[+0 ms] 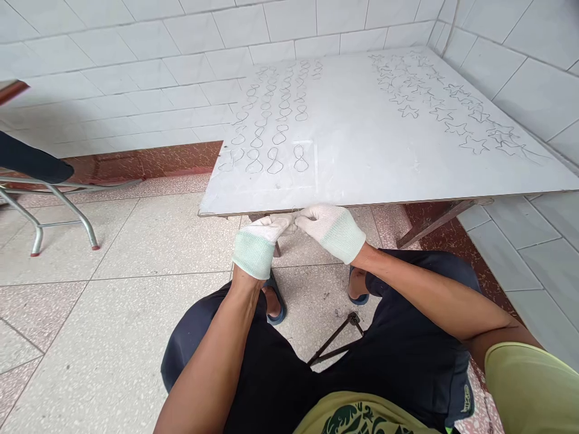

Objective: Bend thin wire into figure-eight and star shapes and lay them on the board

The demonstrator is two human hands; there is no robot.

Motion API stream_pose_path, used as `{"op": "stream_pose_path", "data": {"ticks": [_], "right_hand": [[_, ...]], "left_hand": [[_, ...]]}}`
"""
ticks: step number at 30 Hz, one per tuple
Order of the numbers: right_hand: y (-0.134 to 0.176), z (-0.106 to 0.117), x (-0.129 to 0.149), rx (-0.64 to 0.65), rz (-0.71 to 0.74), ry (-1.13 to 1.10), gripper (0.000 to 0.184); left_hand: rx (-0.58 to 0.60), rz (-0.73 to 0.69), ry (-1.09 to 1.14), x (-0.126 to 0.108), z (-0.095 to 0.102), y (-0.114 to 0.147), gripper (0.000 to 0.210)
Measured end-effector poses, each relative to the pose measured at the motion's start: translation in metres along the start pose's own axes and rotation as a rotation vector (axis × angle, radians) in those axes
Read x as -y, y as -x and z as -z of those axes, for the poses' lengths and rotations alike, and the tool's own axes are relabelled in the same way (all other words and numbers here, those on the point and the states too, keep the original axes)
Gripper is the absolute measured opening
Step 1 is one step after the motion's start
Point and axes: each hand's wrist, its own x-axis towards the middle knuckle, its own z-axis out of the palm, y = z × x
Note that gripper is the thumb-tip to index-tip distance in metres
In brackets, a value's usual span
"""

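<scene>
Both my hands wear white knit gloves with pale green cuffs and meet just off the table's front edge. Between their fingertips is a thin bent wire [294, 212], with a small loop showing above the fingers; its full shape is hidden. My left hand [265, 235] pinches it from the left, and my right hand [332, 228] pinches it from the right. On the white table [348, 144] ahead, figure-eight wire pieces [301, 158] lie in rows on the left. Star-shaped wire pieces [474, 144] lie in loose, partly overlapping rows on the right.
White tiled walls [190, 54] border the table at the back and right. Below it, a wooden leg [434, 224] slants down at the right. A metal-framed stool [58, 208] with another person's dark-clothed leg [34, 160] over it is at far left. A dark metal stand [337, 343] is between my legs.
</scene>
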Motion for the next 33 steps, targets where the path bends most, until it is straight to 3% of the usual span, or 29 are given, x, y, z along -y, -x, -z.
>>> {"op": "stream_pose_path", "data": {"ticks": [6, 9, 12, 14, 19, 23, 25, 30, 33], "right_hand": [[-0.007, -0.003, -0.005, 0.048, -0.073, -0.323, 0.027], [-0.008, -0.001, -0.006, 0.092, -0.117, -0.43, 0.025], [-0.007, 0.005, -0.006, 0.186, -0.058, -0.514, 0.023], [-0.006, 0.009, -0.005, 0.225, 0.014, -0.434, 0.024], [0.0, 0.002, 0.002, 0.159, 0.11, 0.094, 0.028], [0.002, -0.006, 0.004, 0.176, 0.122, 0.171, 0.02], [0.001, -0.003, 0.002, 0.182, 0.079, 0.085, 0.025], [-0.004, 0.014, -0.002, 0.182, 0.049, -0.192, 0.028], [-0.006, 0.015, -0.007, 0.139, 0.002, -0.301, 0.024]], "left_hand": [[-0.029, 0.023, -0.248, -0.015, 0.001, 0.007, 0.032], [-0.03, -0.01, -0.266, -0.021, 0.0, 0.008, 0.029], [-0.038, -0.018, -0.26, -0.025, 0.002, 0.007, 0.028], [-0.054, -0.013, -0.261, -0.028, 0.003, 0.008, 0.028], [-0.157, -0.014, -0.439, -0.032, -0.004, 0.018, 0.029], [-0.189, -0.102, -0.486, -0.03, -0.01, 0.022, 0.027], [-0.167, -0.073, -0.478, -0.03, -0.009, 0.022, 0.028], [0.043, 0.018, -0.399, -0.034, -0.003, 0.02, 0.03], [0.069, 0.034, -0.321, -0.029, -0.001, 0.019, 0.028]]}}
